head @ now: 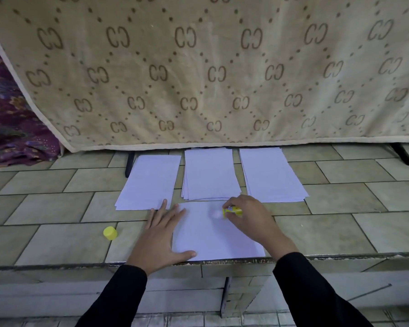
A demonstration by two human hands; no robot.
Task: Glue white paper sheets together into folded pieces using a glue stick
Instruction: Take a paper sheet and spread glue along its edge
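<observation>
The white sheet (213, 237) lies flat at the near edge of the tiled ledge (57, 234). Thin, light and limp, it would likely slide or crease unless pinned. The left hand (161, 234) presses its left side with straight, spread fingers. The right hand (248, 215) pinches the stubby yellow glue stick (233, 211), its tip on the sheet's far part. A round yellow cap (110, 233) lies apart to the left. Paper piles (210, 175) sit just beyond.

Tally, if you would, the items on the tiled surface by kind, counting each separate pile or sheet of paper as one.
Paper lots in the back row: 3 (left, middle, right)
Front sheet: 1
Glue stick: 1
Yellow cap: 1
Total: 6
</observation>
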